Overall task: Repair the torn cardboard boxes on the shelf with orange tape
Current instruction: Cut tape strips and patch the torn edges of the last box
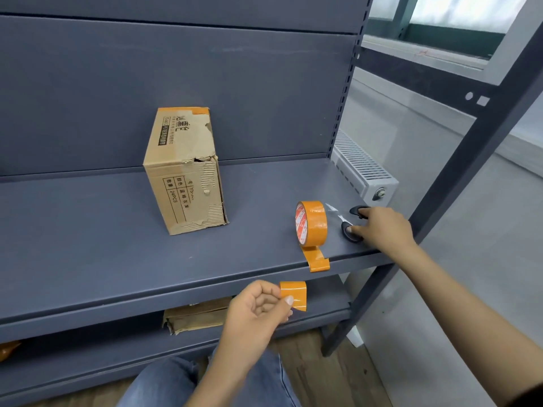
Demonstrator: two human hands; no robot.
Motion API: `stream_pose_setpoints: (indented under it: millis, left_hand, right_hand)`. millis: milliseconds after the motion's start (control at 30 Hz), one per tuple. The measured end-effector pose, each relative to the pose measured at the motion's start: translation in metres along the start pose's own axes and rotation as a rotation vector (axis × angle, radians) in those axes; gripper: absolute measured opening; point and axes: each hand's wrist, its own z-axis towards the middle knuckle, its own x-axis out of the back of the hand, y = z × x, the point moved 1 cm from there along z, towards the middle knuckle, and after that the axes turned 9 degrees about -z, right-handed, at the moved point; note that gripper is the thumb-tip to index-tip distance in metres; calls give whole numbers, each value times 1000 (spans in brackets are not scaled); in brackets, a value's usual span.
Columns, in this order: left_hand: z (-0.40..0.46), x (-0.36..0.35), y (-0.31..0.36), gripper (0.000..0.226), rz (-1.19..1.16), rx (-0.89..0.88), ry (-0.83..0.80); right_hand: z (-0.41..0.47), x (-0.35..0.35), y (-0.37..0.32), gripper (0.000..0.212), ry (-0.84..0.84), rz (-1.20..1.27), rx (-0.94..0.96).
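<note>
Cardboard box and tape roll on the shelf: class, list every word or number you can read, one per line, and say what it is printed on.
"24PCS": on the table printed on the cardboard box front face.
"YS-": partly legible code in that table; the rest is worn away.
Large and small Chinese characters on the box: printed sideways, too blurred to quote reliably.
Red and white label inside the tape roll: too small to read.

Slate-grey metal shelf (pixel 117 230). Tan cardboard box (pixel 185 168) with black print. Orange tape roll (pixel 313 223), red-and-white core. Orange tape strip (pixel 293 295). Black scissors (pixel 351 224). My blue jeans (pixel 164 383).
</note>
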Motion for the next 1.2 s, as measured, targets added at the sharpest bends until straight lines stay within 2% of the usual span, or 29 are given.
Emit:
stream_pose_setpoints:
  millis: [133,367,433,500,533,567,600,633,700,733,800,933,1067,1200]
  left_hand:
    - [12,12,21,11,49,-109,49]
    - [27,26,43,11,70,-191,62]
    - [28,27,46,11,79,-207,57]
    - [30,28,49,11,100,-229,56]
    - [30,29,51,10,105,-241,56]
    - [31,29,53,10,105,-254,57]
    - [31,30,57,10,103,-268,57]
    - [32,30,60,10,105,-282,58]
    - [33,30,67,9,117,-309,63]
    - [32,31,71,9,125,-327,60]
    - [32,32,77,9,142,-363,48]
    - [30,38,85,9,163,-404,23]
    - [29,45,84,9,171,-379,37]
    - [28,51,81,7,182,-339,47]
  right_hand:
    - [8,-10,0,53,-27,89,-11]
    - [17,-26,9,54,-79,212,38]
    - [14,-19,10,45,57,262,45]
    - [2,2,0,27,282,378,105]
    - [-7,16,-9,23,346,466,134]
    - [-16,30,-21,26,335,574,150]
    - [-25,44,-35,34,240,691,161]
    - [-33,56,-50,41,62,781,173]
    - [-48,72,-76,56,-349,826,218]
    - [-52,75,-86,62,-500,811,256]
    - [-57,76,-102,67,-661,829,317]
    - [-57,75,-124,50,-734,1059,293]
    - [-52,80,-138,27,-631,1181,325]
    - [-50,85,-150,14,-562,1239,370]
